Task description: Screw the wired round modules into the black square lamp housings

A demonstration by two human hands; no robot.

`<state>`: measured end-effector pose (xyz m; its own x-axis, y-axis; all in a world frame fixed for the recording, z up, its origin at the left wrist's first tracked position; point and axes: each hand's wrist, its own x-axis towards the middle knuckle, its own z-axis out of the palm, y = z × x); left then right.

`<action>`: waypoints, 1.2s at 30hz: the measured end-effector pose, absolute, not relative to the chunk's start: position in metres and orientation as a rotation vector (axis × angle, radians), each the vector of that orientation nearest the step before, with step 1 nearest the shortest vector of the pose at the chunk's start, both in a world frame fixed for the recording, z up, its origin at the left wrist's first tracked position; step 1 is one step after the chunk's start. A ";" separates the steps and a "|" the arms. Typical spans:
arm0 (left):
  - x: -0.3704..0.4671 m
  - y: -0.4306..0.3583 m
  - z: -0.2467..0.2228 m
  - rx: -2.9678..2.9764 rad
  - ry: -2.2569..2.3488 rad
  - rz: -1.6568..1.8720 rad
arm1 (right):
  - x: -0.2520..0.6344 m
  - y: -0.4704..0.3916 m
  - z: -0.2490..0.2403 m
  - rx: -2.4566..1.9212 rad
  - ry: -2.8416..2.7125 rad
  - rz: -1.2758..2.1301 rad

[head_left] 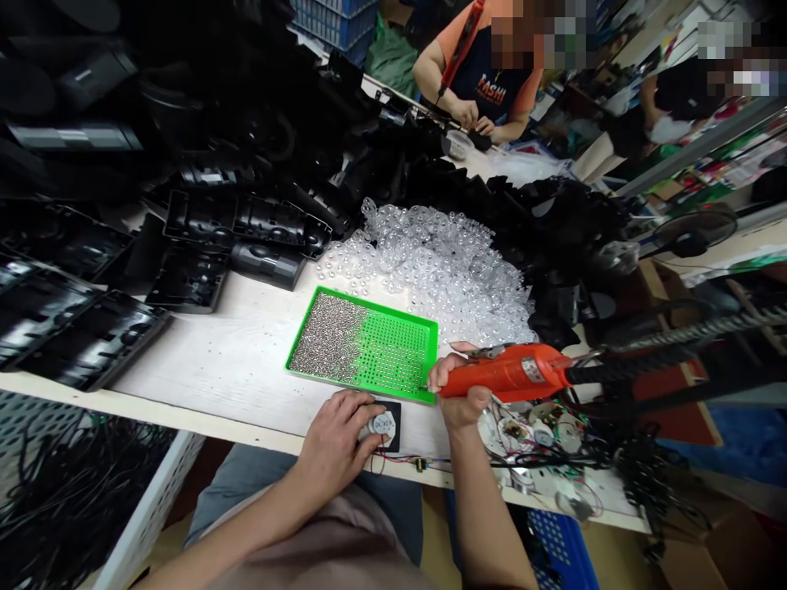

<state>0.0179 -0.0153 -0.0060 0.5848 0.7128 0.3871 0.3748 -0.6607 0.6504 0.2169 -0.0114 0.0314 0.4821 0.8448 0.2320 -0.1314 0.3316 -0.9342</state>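
Note:
My left hand (pixel 344 430) grips a small round motor (pixel 382 423) with a pale end face, held over a black square base (pixel 393 438) at the table's front edge. Thin wires trail from it toward a small yellow-and-black component (pixel 420 465). In my right hand (pixel 458 389) lies an orange electric screwdriver (pixel 513 373), its cable running off to the right and its tip pointing left, over the near right corner of a green perforated tray (pixel 434 352). Small metal screws (pixel 325 340) cover the tray's left part.
Behind the tray is a heap of clear plastic parts (pixel 443 254). Black plastic housings (pixel 190 274) pile up on the left and back. Wired motors and boards (pixel 547 434) lie at the right. Across the table a person (pixel 485 82) works with their hands. A blue crate (pixel 559 541) stands below.

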 end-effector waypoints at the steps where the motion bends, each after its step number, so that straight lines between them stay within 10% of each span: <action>1: 0.018 -0.015 -0.006 2.308 0.864 0.882 | 0.217 -0.012 0.032 -1.030 -0.846 0.737; 36: 0.017 -0.020 -0.011 2.168 0.980 0.830 | 0.143 -0.026 0.101 -0.879 -0.813 0.827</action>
